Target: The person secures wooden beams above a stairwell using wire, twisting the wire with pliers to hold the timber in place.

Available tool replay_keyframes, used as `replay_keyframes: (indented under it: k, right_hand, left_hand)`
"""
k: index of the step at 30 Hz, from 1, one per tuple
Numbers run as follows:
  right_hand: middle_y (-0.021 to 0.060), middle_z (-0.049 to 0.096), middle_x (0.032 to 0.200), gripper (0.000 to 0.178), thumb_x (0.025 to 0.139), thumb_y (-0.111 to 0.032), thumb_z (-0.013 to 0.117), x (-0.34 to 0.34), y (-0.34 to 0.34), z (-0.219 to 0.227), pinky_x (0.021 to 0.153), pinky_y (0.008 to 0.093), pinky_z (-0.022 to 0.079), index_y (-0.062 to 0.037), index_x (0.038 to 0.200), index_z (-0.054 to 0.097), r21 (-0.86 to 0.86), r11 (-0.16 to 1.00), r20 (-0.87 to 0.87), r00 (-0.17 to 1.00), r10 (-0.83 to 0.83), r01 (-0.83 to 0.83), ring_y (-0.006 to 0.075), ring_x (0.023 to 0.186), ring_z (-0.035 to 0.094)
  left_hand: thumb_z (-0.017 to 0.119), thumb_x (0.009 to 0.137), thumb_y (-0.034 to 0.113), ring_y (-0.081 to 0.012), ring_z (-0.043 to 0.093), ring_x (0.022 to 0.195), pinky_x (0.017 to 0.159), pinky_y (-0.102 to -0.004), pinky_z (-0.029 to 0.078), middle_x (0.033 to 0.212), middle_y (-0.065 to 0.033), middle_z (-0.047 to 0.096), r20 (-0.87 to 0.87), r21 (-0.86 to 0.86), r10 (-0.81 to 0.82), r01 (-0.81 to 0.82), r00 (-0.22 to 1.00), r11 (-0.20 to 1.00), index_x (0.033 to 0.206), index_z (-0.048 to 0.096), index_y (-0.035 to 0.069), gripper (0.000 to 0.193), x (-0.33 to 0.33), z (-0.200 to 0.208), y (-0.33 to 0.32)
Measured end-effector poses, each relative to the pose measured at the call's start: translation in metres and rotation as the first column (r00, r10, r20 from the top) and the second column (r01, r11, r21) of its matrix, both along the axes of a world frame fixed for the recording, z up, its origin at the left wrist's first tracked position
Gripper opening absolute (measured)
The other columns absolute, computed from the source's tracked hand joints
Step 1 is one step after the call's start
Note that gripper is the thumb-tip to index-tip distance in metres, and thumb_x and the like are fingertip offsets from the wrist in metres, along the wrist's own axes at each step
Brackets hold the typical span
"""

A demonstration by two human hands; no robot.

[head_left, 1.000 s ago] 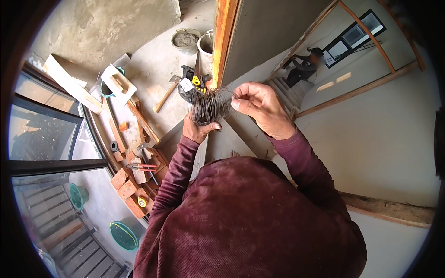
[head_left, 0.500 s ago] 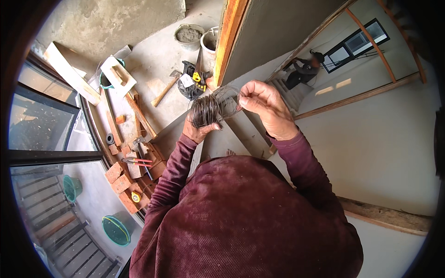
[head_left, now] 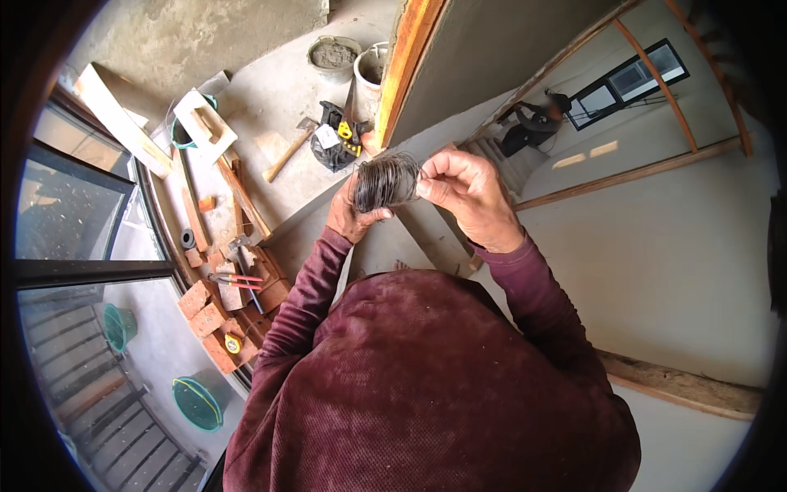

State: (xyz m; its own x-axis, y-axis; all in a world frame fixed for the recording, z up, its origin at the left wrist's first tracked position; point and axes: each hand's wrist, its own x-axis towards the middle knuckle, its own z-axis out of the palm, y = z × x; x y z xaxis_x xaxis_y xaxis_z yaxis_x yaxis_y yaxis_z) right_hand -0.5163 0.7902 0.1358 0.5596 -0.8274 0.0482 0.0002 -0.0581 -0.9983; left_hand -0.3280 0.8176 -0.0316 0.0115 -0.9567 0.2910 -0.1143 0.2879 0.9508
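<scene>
A coil of thin dark wire point(head_left: 384, 182) is held up in front of my chest. My left hand point(head_left: 352, 211) grips the coil from its left and underside, thumb along the lower edge. On the coil's right side, my right hand point(head_left: 471, 197) pinches a loose strand of the wire between thumb and fingertips. Loose loops fan out between the two hands. The fingers of my left hand are mostly hidden behind the coil.
Bricks point(head_left: 209, 320), red-handled pliers point(head_left: 236, 281), a hammer point(head_left: 246, 266) and a tape measure point(head_left: 233, 343) lie at left. Beyond are a hatchet point(head_left: 288, 153), a black bag point(head_left: 329, 148) and a mortar bucket point(head_left: 334, 57). Another person point(head_left: 533, 127) sits on stairs at far right.
The coil has tilted and shifted slightly right, its loops now more gathered near my right hand. My right hand keeps its pinch and has barely moved.
</scene>
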Motion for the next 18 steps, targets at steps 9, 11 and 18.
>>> replay_keyframes:
  k: [9, 11, 18]
  right_hand:
    - [-0.0005, 0.057, 0.082, 0.007, 0.088, -0.005, 0.061, 0.0, -0.005, 0.0, 0.073, 0.0213, 0.046, 0.0008, 0.086, 0.057, 0.036, 0.999, 0.027, 0.999, -0.019, 0.018, 0.0051, 0.077, 0.053]
    - [0.0001, 0.057, 0.082, 0.007, 0.089, -0.006, 0.059, -0.001, -0.007, 0.001, 0.074, 0.0224, 0.045, -0.0003, 0.086, 0.056, 0.031, 0.999, 0.02, 0.999, -0.028, 0.027, 0.0063, 0.077, 0.053]
    - [0.0026, 0.058, 0.082, 0.008, 0.091, -0.009, 0.057, -0.001, -0.005, 0.001, 0.077, 0.0251, 0.045, -0.0017, 0.087, 0.056, 0.046, 0.999, 0.024, 1.0, 0.014, -0.015, 0.0095, 0.078, 0.055]
  left_hand:
    - [0.086, 0.064, 0.033, -0.0155, 0.059, 0.098, 0.089, -0.0304, 0.046, 0.108, -0.0062, 0.064, -0.063, 0.068, -0.077, 0.082, 0.995, 0.994, 0.121, 0.051, 0.0, 0.075, 0.004, -0.006, -0.006]
    - [0.086, 0.064, 0.032, -0.0166, 0.058, 0.101, 0.091, -0.0309, 0.045, 0.111, -0.0081, 0.062, -0.06, 0.074, -0.085, 0.089, 0.995, 0.993, 0.125, 0.047, -0.001, 0.08, 0.006, -0.006, -0.006]
    - [0.084, 0.066, 0.033, -0.0188, 0.057, 0.105, 0.093, -0.0327, 0.043, 0.112, -0.0097, 0.06, -0.083, 0.003, -0.095, 0.096, 0.992, 0.995, 0.125, 0.05, 0.002, 0.075, 0.003, -0.002, 0.002]
